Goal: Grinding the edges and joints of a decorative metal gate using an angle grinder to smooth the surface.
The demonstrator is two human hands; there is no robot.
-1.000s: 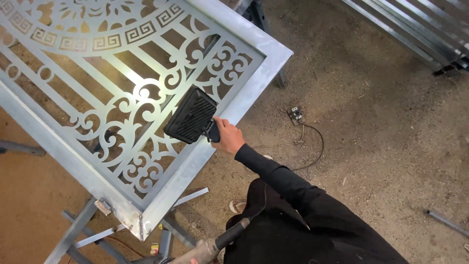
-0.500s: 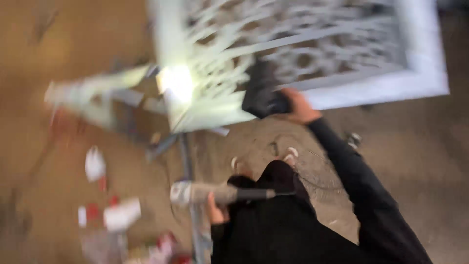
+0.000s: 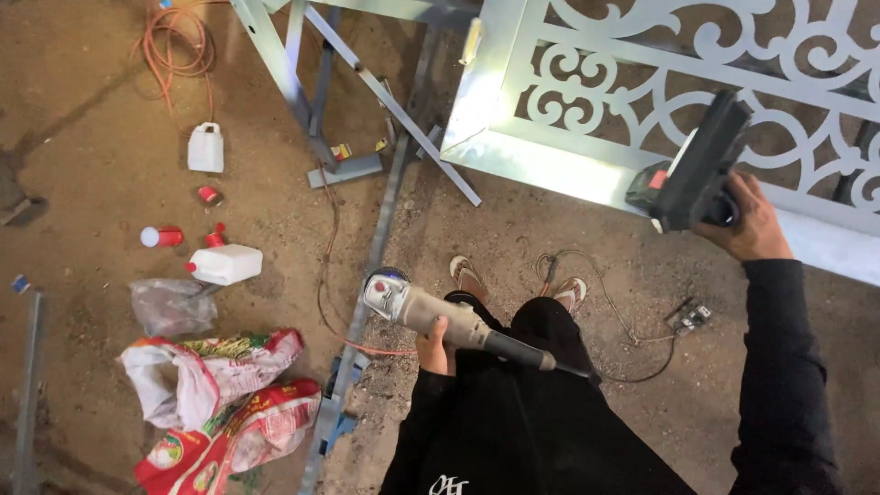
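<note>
My left hand [image 3: 434,346] grips the body of a grey angle grinder [image 3: 417,307], held low in front of my legs with its head pointing left. My right hand [image 3: 753,220] is stretched out to the right and holds a black hand-held welding shield [image 3: 698,167] by its handle. The shield hangs over the lower edge of a silver metal panel [image 3: 550,165] with cut-out scroll patterns. My sandalled feet [image 3: 467,275] stand on the dirt floor just below the panel's edge.
The panel rests on a grey steel trestle [image 3: 316,110]. An orange cable [image 3: 179,41] coils at the top left. White plastic jugs [image 3: 225,264], red cans [image 3: 161,236], a plastic bag and printed sacks [image 3: 215,403] lie at the left. A power strip [image 3: 689,316] with a black cord lies at the right.
The view has swung left and down from the panel to the floor. The shield stays in my right hand, and the grinder in my left hand has come fully into view.
</note>
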